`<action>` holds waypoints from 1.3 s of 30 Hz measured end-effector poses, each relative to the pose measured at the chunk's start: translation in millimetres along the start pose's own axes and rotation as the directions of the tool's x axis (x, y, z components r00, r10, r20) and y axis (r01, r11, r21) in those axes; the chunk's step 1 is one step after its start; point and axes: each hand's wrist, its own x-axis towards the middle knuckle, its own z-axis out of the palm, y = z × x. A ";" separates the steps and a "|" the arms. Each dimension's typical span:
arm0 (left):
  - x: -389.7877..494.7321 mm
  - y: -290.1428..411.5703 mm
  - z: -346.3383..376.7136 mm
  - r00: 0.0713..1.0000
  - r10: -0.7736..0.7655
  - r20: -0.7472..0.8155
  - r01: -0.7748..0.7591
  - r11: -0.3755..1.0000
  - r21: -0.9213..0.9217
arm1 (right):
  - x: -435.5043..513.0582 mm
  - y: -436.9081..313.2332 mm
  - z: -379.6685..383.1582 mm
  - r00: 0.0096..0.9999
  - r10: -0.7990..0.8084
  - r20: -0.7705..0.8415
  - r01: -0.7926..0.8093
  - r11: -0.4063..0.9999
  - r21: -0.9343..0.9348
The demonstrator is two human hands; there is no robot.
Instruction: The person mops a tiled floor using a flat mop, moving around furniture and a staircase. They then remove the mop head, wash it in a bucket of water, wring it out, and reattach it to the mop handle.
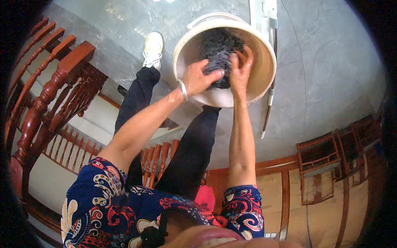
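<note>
A round cream plastic bucket (263, 66) stands on the grey floor before me. Bunched inside it is a dark, shaggy cloth (217, 40) that looks wet. My left hand (198, 77), with a silver-coloured bangle at the wrist, grips the cloth's near left side, thumb on top. On the right side, my right hand (240, 71) holds the same cloth with curled fingers. Both hands are inside the rim and their skin looks wet. The bottom of the bucket is mostly hidden by the cloth and hands.
A thin brown-and-white pole (274, 68) lies on the floor right of the bucket, near a white bar (252, 12). Red-brown wooden railings (40, 105) border a stairwell at left. My white shoe (153, 46) is left of the bucket. Wooden frames (319, 155) stand at right.
</note>
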 end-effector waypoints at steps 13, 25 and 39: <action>97.2 -62.3 -0.2 0.996 -0.089 0.020 0.083 0.795 -0.601 | -43.3 -15.6 55.4 0.998 -0.049 0.033 0.054 0.983 -0.178; 25.2 -5.8 4.9 0.847 0.347 -0.404 -0.309 0.938 0.157 | -14.4 10.4 31.3 0.995 0.051 0.088 0.019 0.760 -0.650; 14.5 -29.6 -12.1 0.931 -0.063 0.359 0.364 0.119 -0.924 | -147.3 -79.2 48.3 0.995 -0.098 -0.014 0.096 0.991 -0.091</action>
